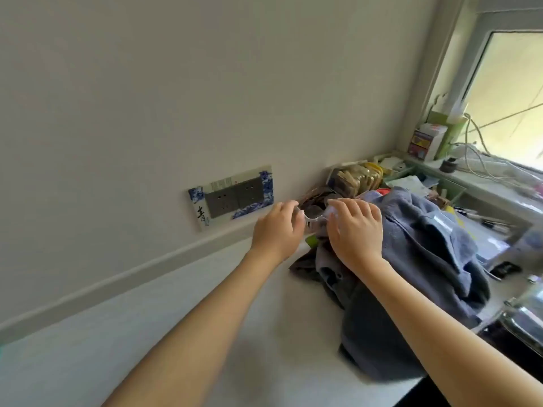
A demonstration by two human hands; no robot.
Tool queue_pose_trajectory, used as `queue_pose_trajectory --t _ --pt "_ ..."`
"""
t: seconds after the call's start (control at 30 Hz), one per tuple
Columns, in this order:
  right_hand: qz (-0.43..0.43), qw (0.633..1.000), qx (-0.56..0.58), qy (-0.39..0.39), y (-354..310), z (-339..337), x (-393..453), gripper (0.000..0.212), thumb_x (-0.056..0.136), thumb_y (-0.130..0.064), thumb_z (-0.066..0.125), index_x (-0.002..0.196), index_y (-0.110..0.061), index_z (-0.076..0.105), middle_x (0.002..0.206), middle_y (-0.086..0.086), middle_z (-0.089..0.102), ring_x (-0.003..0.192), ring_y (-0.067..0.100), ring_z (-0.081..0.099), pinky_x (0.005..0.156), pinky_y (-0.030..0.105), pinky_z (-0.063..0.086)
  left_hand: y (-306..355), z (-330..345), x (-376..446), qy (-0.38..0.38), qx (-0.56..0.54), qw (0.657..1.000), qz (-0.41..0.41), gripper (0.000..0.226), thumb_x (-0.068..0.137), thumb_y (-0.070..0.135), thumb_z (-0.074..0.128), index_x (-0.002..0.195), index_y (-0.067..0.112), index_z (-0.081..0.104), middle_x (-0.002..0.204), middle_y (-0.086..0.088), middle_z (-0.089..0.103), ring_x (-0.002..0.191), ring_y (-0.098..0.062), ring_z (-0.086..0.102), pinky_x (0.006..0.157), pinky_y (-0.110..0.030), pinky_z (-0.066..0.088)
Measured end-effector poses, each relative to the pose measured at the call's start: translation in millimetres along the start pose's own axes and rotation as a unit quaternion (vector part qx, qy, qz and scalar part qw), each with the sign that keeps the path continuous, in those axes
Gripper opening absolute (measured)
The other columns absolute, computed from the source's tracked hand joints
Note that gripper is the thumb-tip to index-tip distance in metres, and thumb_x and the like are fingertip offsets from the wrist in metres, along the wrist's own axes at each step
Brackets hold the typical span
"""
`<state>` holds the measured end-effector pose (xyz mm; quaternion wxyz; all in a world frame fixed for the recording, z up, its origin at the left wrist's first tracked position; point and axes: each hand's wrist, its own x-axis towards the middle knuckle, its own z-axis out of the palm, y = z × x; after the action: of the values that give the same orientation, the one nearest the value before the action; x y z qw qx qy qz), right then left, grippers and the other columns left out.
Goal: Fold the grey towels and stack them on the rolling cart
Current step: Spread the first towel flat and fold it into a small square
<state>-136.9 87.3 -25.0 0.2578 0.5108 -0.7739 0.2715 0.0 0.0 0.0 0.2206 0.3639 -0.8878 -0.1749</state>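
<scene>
Starting out, we are reaching both hands to the far end of a crumpled heap of blue-grey terry towels lying on the white surface. Our left hand and right hand are pinching a small clear plastic piece between curled fingers. Nothing is looking folded, and we are seeing no rolling cart.
</scene>
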Motion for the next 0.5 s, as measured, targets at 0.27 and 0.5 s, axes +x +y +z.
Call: queue_pose_trajectory --t 0.27,0.5 --pt "0.127 0.992 -0.021 -0.016 87 -1 -35 0.049 0.091 -0.044 0.037 0.129 -0.020 0.054 0.140 0.014 0.045 0.131 0.030 0.032 0.109 0.042 0.017 53 99 25 -0.116 -0.133 0.984 -0.008 0.047 0.098 0.042 0.037 0.140 0.020 0.041 0.140 -0.006 0.044 0.125 -0.022 0.046 0.098 -0.034 0.041" --pt "0.220 0.974 0.044 0.018 123 -10 -32 0.057 0.092 -0.048 0.029 0.137 -0.017 0.046 0.143 0.007 0.044 0.131 0.025 0.033 0.107 0.036 0.019 74 128 52 -0.063 -0.212 0.975 -0.027 0.044 0.096 0.041 0.045 0.132 0.016 0.052 0.128 -0.010 0.052 0.122 -0.021 0.047 0.099 -0.026 0.035"
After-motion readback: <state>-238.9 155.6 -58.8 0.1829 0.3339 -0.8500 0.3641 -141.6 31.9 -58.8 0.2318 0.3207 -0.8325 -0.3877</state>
